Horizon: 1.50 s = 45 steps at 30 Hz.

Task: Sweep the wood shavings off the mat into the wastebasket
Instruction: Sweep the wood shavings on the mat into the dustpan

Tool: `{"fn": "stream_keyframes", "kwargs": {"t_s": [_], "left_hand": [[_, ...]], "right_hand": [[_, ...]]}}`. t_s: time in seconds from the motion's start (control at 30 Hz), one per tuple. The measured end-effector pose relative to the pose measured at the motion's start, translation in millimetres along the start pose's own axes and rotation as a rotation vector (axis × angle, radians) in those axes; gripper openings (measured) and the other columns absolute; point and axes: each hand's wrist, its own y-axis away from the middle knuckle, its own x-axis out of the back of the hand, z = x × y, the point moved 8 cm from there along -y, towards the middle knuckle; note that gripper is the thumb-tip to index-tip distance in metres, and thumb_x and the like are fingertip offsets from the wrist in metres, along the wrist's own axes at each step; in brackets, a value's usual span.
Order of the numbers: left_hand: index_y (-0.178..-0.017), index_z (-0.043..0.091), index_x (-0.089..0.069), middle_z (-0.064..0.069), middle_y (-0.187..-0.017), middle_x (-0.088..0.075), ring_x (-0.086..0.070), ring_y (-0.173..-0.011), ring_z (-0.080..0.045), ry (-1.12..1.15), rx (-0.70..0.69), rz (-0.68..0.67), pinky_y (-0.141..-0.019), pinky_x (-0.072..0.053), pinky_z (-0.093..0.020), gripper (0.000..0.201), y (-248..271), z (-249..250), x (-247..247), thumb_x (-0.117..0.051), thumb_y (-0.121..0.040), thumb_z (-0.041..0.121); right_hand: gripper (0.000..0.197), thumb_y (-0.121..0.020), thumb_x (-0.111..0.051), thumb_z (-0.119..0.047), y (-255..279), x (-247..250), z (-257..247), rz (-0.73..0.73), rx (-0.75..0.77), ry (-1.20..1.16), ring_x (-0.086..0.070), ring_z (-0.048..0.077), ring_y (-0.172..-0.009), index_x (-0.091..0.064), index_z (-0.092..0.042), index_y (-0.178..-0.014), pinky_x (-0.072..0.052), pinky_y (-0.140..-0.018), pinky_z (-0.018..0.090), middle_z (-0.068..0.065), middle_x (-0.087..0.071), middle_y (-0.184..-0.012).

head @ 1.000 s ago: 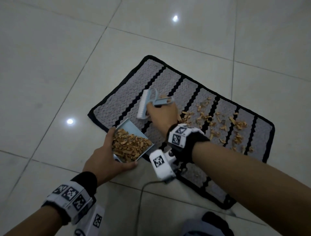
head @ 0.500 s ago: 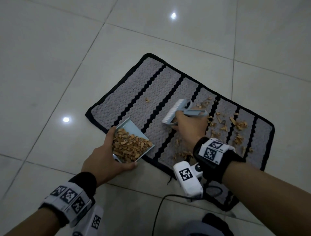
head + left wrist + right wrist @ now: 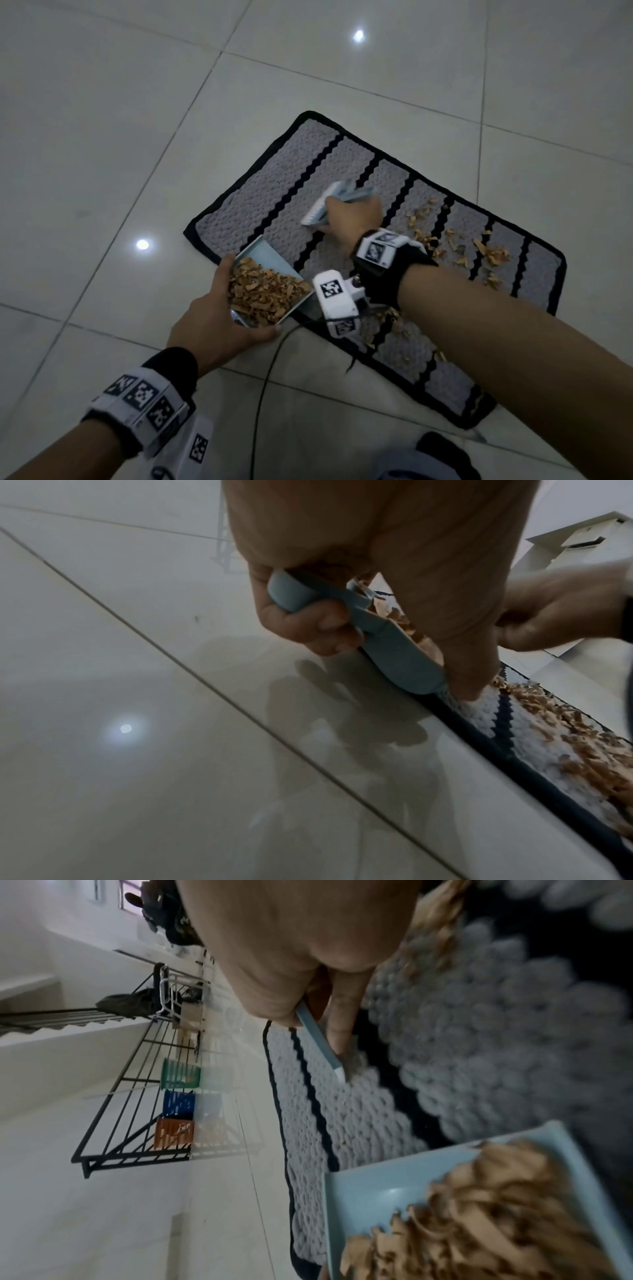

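On the tiled floor (image 3: 102, 137) in front of us lies the striped mat (image 3: 294, 171), and we're abt halfway thru, judging by how things lie. Our dustpan (image 3: 274, 260) already carries a good heap of wood shavings (image 3: 263, 291), its lip at the mat's near-left edge. The mat's left stripes look bare. Left to do: loose shavings scattered over the right-hand stripes (image 3: 479, 250), plus a few more near the front edge under our right forearm (image 3: 390, 315). No wastebasket shows in the head view, so the dump hasn't happened yet; the pan still needs carrying over & emptying.

Grips: our left hand (image 3: 209, 322) is clenched round the dustpan's handle end, fingers curled under it and thumb along the rim, w/ the pan held at a tilt. Our right hand (image 3: 352, 219) is wrapped tight on the hand brush (image 3: 329, 205), knuckles up, bristles down on the mat's middle stripes. The brush is blurred in the head view, so we can't tell exactly how it's angled. Right wrist view shows fingers closed on the light-blue brush body (image 3: 318, 1039), its tip against the weave, the loaded pan just beside it.
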Motion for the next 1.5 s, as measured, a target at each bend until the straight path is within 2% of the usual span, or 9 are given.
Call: {"fn": "stream_keyframes", "kwargs": {"t_s": [0.1,0.23,0.67,0.73,0.83,1.03,1.13,1.37,1.5], "left_hand": [[-0.15,0.043,-0.002,0.002,-0.132,-0.058,-0.063,-0.107,-0.022,0.0,-0.018,-0.017,-0.086,-0.052,-0.03,0.132,0.4,4.9,-4.1,-0.085,-0.05,0.064],[-0.149,0.042,-0.004,0.001,-0.132,-0.058,-0.064,-0.106,-0.023,-0.021,-0.045,-0.024,-0.085,-0.053,-0.031,0.129,-1.6,13.9,-7.3,-0.084,-0.051,0.066],[-0.15,0.044,0.004,-0.002,-0.137,-0.055,-0.064,-0.105,-0.027,-0.095,-0.089,-0.062,-0.081,-0.055,-0.036,0.133,-2.1,35.6,-14.6,-0.08,-0.051,0.07],[-0.15,0.042,0.003,-0.002,-0.137,-0.056,-0.064,-0.105,-0.027,-0.102,-0.113,-0.065,-0.081,-0.055,-0.035,0.131,-0.9,40.7,-15.6,-0.082,-0.053,0.066],[-0.15,0.04,0.0,-0.001,-0.135,-0.057,-0.064,-0.106,-0.026,-0.118,-0.162,-0.086,-0.082,-0.056,-0.036,0.127,-0.3,52.9,-23.0,-0.081,-0.055,0.066],[-0.149,0.04,-0.005,0.005,-0.137,-0.053,-0.062,-0.107,-0.02,-0.068,-0.231,-0.123,-0.087,-0.055,-0.036,0.125,-0.9,78.7,-41.9,-0.082,-0.054,0.066],[-0.148,0.04,-0.007,0.006,-0.137,-0.052,-0.061,-0.11,-0.019,-0.055,-0.253,-0.122,-0.089,-0.055,-0.038,0.124,-2.2,87.3,-46.6,-0.083,-0.054,0.064],[-0.149,0.042,-0.003,0.006,-0.139,-0.052,-0.061,-0.111,-0.018,-0.101,-0.236,-0.142,-0.087,-0.054,-0.035,0.128,-3.2,85.1,-49.8,-0.081,-0.051,0.068],[-0.15,0.041,-0.001,0.001,-0.138,-0.054,-0.065,-0.104,-0.024,-0.157,-0.185,-0.125,-0.08,-0.056,-0.035,0.13,-2.9,79.8,-45.4,-0.079,-0.05,0.07]], "right_hand": [[0.058,-0.065,-0.07,-0.03,-1.0,45.8,31.2,0.089,-0.049,-0.047,-0.068,0.028,-0.086,-0.053,-0.018,-0.119,-0.06,-0.072,0.047,0.005,-0.066,-0.106],[0.021,-0.078,-0.071,-0.016,10.3,85.3,41.4,0.196,-0.02,-0.108,-0.07,0.024,-0.076,-0.058,-0.019,-0.094,-0.061,-0.068,0.044,0.003,-0.067,-0.09],[0.044,-0.067,-0.07,-0.025,-15.9,25.7,20.3,-0.066,0.012,0.027,-0.07,0.028,-0.077,-0.063,-0.008,-0.107,-0.061,-0.066,0.05,0.009,-0.072,-0.094],[0.052,-0.071,-0.072,-0.024,-9.8,54.3,36.0,-0.009,-0.053,0.009,-0.071,0.025,-0.078,-0.058,-0.012,-0.12,-0.062,-0.064,0.045,0.006,-0.071,-0.098],[0.024,-0.084,-0.071,-0.015,2.6,104.0,50.5,0.078,-0.072,-0.032,-0.07,0.021,-0.075,-0.064,-0.01,-0.106,-0.059,-0.052,0.03,0.007,-0.072,-0.094],[0.014,-0.085,-0.064,-0.016,9.5,174.1,-2.6,0.13,0.25,0.149,-0.069,0.027,-0.068,-0.063,-0.002,-0.085,-0.061,-0.056,0.04,0.013,-0.069,-0.078],[0.029,-0.093,-0.054,-0.016,-2.2,184.2,-45.2,0.191,0.505,0.538,-0.041,0.021,-0.047,-0.044,-0.007,-0.067,-0.036,-0.045,0.025,0.009,-0.046,-0.056],[0.022,-0.096,-0.047,-0.012,-46.4,162.7,-41.2,0.094,0.707,0.928,-0.06,0.038,-0.084,-0.064,-0.007,-0.108,-0.051,-0.072,0.047,0.019,-0.067,-0.095],[0.023,-0.092,-0.05,-0.005,-17.7,147.1,-15.6,0.049,0.804,0.851,-0.06,0.036,-0.082,-0.065,-0.005,-0.11,-0.048,-0.068,0.038,0.017,-0.068,-0.096]]}}
